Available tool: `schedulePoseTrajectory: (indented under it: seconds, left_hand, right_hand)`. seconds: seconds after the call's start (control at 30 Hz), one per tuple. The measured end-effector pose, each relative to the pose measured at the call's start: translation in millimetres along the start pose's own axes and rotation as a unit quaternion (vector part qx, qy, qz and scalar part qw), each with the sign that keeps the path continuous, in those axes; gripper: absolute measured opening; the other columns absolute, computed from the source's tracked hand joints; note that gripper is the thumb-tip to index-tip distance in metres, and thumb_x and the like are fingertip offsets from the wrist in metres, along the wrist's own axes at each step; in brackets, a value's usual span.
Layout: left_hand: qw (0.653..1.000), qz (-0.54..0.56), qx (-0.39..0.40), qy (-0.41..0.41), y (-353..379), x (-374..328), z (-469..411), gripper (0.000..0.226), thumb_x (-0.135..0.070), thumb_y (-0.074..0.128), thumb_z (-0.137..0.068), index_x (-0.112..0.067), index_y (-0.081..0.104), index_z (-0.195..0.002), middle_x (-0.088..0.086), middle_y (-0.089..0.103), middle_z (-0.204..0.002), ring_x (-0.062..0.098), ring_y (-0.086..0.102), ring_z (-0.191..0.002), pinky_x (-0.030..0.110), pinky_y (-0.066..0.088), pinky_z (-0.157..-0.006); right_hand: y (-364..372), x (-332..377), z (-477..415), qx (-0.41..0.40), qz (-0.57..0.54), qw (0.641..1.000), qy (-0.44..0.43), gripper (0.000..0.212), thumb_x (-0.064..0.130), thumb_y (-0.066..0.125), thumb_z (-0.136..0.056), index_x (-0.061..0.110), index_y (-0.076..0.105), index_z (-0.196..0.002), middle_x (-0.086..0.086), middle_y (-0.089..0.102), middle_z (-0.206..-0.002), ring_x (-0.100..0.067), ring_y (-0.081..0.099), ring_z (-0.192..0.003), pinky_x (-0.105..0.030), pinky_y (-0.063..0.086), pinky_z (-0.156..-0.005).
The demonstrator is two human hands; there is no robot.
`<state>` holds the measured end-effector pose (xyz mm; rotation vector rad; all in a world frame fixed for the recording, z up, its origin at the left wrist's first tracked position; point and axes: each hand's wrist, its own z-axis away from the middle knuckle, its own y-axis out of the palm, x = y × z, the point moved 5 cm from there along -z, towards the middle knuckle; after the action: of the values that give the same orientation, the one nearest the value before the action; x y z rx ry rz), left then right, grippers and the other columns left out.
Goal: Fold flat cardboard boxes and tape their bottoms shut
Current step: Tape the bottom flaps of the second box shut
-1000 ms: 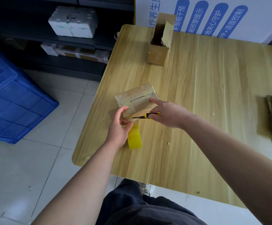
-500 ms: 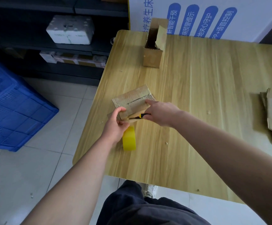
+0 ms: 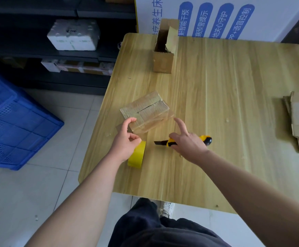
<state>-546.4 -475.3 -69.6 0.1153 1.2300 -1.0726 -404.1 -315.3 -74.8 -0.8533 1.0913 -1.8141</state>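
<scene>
While left hand pinches the box corner (tape roll beneath), right hand gripping utility knife, forefinger out.

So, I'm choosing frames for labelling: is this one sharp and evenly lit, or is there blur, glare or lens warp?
Head view: soft, even light, no harsh glare on the table; the taped box and utility knife look sharp; the shelves at upper left sit in deep shadow; wide-angle warp bends the table's edges.
</scene>
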Motion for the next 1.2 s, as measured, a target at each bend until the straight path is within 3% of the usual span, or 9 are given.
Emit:
schedulePoseTrajectory:
  seconds: [0.1,0.27,0.43,0.53,0.67,0.87,0.97,1.1,1.2]
  left_hand:
    - [0.999,0.017,-0.032,0.008,5,3,8,0.066,-0.014,0.072,-0.085,-0.043,0.032,-0.128,-0.003,0.070,-0.086,0.015,0.065,-0.081,0.027,0.047,-0.075]
    - [0.995,0.054,-0.085,0.016,12,11,15,0.041,-0.015,0.077,-0.080,-0.024,0.046,-0.106,-0.006,0.068,-0.083,0.019,0.063,-0.075,0.039,0.051,-0.078]
    - [0.994,0.041,-0.096,0.030,7,9,23,0.020,-0.014,0.076,-0.081,-0.020,0.061,-0.093,-0.003,0.068,-0.086,0.012,0.063,-0.079,0.027,0.051,-0.072]
    - [0.993,0.032,-0.105,0.031,2,9,28,0.009,-0.019,0.073,-0.085,-0.020,0.065,-0.084,-0.005,0.068,-0.085,0.009,0.062,-0.081,0.017,0.045,-0.069]
    - [0.990,0.014,-0.141,0.016,-5,13,35,0.009,-0.017,0.070,-0.087,-0.018,0.061,-0.084,-0.006,0.065,-0.085,0.009,0.059,-0.080,0.010,0.040,-0.065]
    - [0.984,-0.009,-0.175,0.013,-14,16,44,0.013,-0.006,0.065,-0.086,-0.012,0.054,-0.084,-0.007,0.056,-0.081,0.007,0.051,-0.073,0.007,0.039,-0.060]
    - [0.986,-0.003,-0.168,0.012,-16,17,44,0.017,-0.006,0.065,-0.083,-0.017,0.053,-0.086,0.000,0.056,-0.103,0.012,0.053,-0.087,0.017,0.042,-0.070]
    - [0.983,0.010,-0.182,-0.004,-18,21,46,0.037,-0.004,0.063,-0.086,-0.022,0.043,-0.112,0.000,0.039,-0.123,-0.006,0.044,-0.081,0.001,0.036,-0.058]
    - [0.980,-0.023,-0.198,0.021,-23,25,46,0.047,0.001,0.061,-0.086,-0.021,0.038,-0.121,0.002,0.036,-0.122,-0.009,0.045,-0.080,0.009,0.038,-0.059]
  right_hand:
    - [31,-6,5,0.012,-0.052,0.998,0.037,0.029,0.033,0.050,-0.098,0.021,0.049,-0.123,-0.009,0.012,-0.150,-0.029,0.053,-0.076,-0.034,0.039,-0.068]
    - [47,-6,5,-0.018,-0.065,0.996,0.052,0.029,0.030,0.050,-0.096,0.016,0.051,-0.122,-0.008,0.034,-0.131,-0.028,0.051,-0.100,-0.034,0.043,-0.086]
    - [17,3,1,-0.141,-0.168,0.974,0.055,0.048,0.020,0.059,-0.086,0.011,0.044,-0.130,-0.011,0.034,-0.136,-0.032,0.049,-0.112,-0.036,0.042,-0.093]
    - [-14,20,-8,-0.219,-0.154,0.963,0.005,0.065,0.013,0.057,-0.085,0.020,0.032,-0.145,-0.012,0.017,-0.155,-0.032,0.032,-0.130,-0.040,0.031,-0.108]
    - [-24,34,-24,-0.144,-0.032,0.989,-0.033,0.064,0.020,0.044,-0.096,0.033,0.016,-0.152,-0.001,0.001,-0.162,-0.029,-0.001,-0.147,-0.044,0.007,-0.118]
    - [-28,35,-31,-0.119,-0.040,0.992,-0.018,0.063,0.013,0.043,-0.096,0.034,0.020,-0.150,0.002,0.008,-0.161,-0.027,0.001,-0.148,-0.045,0.007,-0.120]
    - [-27,34,-31,-0.120,-0.051,0.991,-0.013,0.065,0.011,0.044,-0.094,0.035,0.021,-0.150,0.003,0.009,-0.161,-0.027,0.001,-0.148,-0.044,0.007,-0.120]
    - [-26,32,-27,-0.121,-0.055,0.991,-0.015,0.068,0.009,0.044,-0.093,0.036,0.021,-0.150,0.004,0.009,-0.161,-0.026,0.001,-0.148,-0.043,0.007,-0.120]
    - [-25,30,-25,-0.122,-0.062,0.990,-0.016,0.069,0.007,0.045,-0.092,0.037,0.023,-0.149,0.004,0.011,-0.160,-0.026,0.003,-0.147,-0.042,0.008,-0.119]
